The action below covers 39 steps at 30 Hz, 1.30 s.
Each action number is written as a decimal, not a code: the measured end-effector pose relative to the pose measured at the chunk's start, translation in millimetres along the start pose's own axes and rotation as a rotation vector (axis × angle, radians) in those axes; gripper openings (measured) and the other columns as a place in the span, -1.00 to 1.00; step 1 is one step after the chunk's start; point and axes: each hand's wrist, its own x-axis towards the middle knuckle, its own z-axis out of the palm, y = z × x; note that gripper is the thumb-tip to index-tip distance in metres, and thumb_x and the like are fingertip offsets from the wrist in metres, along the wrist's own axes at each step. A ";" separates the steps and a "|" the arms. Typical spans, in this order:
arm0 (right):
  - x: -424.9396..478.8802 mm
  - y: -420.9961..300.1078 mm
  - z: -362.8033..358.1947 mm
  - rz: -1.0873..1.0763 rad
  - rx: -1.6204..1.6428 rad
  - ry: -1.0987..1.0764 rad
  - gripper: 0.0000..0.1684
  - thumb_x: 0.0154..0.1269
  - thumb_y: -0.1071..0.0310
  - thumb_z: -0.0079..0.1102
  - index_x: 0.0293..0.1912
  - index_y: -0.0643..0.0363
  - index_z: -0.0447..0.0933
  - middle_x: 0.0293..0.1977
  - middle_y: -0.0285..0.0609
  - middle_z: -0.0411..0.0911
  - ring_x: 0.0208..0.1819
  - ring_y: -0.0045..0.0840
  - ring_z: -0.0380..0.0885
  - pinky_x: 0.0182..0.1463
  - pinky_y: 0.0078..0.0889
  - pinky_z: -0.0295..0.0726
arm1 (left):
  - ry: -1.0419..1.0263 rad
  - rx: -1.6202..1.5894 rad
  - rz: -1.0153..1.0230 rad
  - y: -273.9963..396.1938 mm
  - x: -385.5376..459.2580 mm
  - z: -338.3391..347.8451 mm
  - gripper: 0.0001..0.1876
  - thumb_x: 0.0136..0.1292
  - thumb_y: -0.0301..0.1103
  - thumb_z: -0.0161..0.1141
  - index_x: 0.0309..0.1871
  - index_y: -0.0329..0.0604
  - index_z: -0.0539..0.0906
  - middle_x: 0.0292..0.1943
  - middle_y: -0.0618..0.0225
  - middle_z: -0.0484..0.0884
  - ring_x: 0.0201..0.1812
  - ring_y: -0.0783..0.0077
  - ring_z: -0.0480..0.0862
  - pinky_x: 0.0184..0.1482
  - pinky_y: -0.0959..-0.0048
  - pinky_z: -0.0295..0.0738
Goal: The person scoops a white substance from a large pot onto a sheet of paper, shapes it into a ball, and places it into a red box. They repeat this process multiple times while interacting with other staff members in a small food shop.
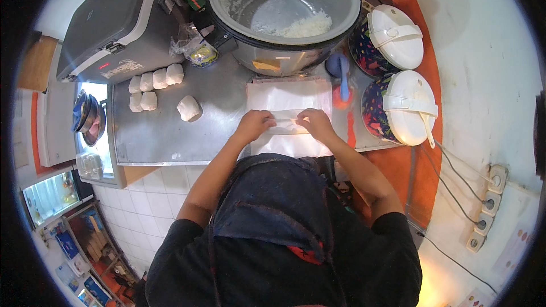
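Observation:
My left hand point(255, 125) and my right hand point(316, 125) pinch the two ends of a folded strip of white wrapping paper point(285, 127). The strip lies across a stack of white paper sheets point(290, 96) on the metal counter. Whether anything is inside the fold is hidden. Left of my hands, one white paper-wrapped bundle point(188, 108) sits alone. Farther left, several similar bundles point(147, 80) stand in two rows. A large open rice cooker point(286, 53) stands behind the paper, with some cooked white rice point(308, 25) at the bottom of its pot.
Right of the paper lies a blue scoop point(344, 77). Two patterned containers with white lids point(410, 108) stand at the counter's right, one with a cream rice paddle point(427, 130). A grey cooler box point(115, 25) and a plastic packet point(202, 53) are at the back left. Cords run to wall sockets point(486, 213).

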 end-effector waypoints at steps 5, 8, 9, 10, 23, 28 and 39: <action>4.8 6.1 21.4 -0.290 -0.173 0.466 -0.83 0.20 0.28 0.28 -0.27 0.15 0.69 -0.15 -0.10 0.69 -0.01 -0.18 0.60 0.12 -0.13 0.48 | 0.491 0.108 0.248 -15.7 -0.3 8.7 -0.88 0.27 -0.32 0.26 -0.25 -0.14 0.72 -0.33 0.14 0.71 -0.19 -0.01 0.65 0.00 0.13 0.48; 8.1 2.9 40.3 -0.252 -0.258 0.591 -0.83 0.25 0.34 0.20 -0.23 0.19 0.66 -0.21 -0.04 0.68 -0.07 -0.11 0.60 0.05 -0.10 0.49 | 0.406 0.036 0.081 -12.9 0.9 23.7 -0.90 0.29 -0.36 0.21 -0.27 -0.16 0.66 -0.28 0.16 0.71 -0.15 0.03 0.64 0.00 0.13 0.43; 6.7 1.9 46.7 -0.161 -0.236 0.553 -0.83 0.27 0.35 0.17 -0.22 0.20 0.65 -0.23 -0.03 0.67 -0.09 -0.09 0.59 0.03 -0.08 0.48 | 0.337 0.029 -0.040 -9.6 0.1 29.0 -0.90 0.29 -0.36 0.20 -0.26 -0.17 0.64 -0.25 0.19 0.71 -0.11 0.08 0.63 -0.01 0.16 0.42; 7.1 0.6 52.3 -0.071 -0.215 0.515 -0.83 0.29 0.36 0.14 -0.20 0.20 0.64 -0.24 -0.01 0.67 -0.11 -0.08 0.59 0.00 -0.07 0.48 | 0.266 0.021 -0.160 -8.2 -0.3 32.1 -0.90 0.29 -0.35 0.19 -0.25 -0.18 0.62 -0.21 0.21 0.71 -0.08 0.14 0.63 -0.01 0.18 0.40; -19.7 25.3 75.0 -0.325 -0.227 0.502 -0.64 0.21 0.46 0.11 0.02 0.23 0.58 0.07 -0.06 0.58 0.10 -0.17 0.49 0.17 0.12 0.34 | 0.243 0.392 0.169 -21.3 -17.6 37.9 -0.63 0.13 -0.41 0.21 0.06 -0.11 0.67 -0.16 0.35 0.57 -0.04 0.19 0.47 0.02 0.18 0.34; -37.5 15.8 55.5 -0.273 -0.321 0.376 -0.56 0.19 0.46 0.12 0.10 0.17 0.56 0.02 -0.13 0.65 0.16 -0.20 0.50 0.26 0.16 0.26 | 0.250 0.455 0.258 -27.5 -28.2 39.1 -0.62 0.14 -0.41 0.20 0.08 -0.03 0.71 -0.09 0.38 0.58 -0.02 0.15 0.45 0.08 0.10 0.27; 56.8 4.1 39.3 0.055 -0.255 0.303 -0.78 0.15 0.48 0.19 -0.15 0.24 0.59 -0.32 0.02 0.63 -0.11 -0.04 0.62 0.01 -0.02 0.56 | 0.114 0.483 -0.094 0.2 34.0 14.7 -0.90 0.12 -0.34 0.25 -0.33 0.05 0.76 -0.22 0.37 0.66 -0.06 0.24 0.51 0.02 0.15 0.28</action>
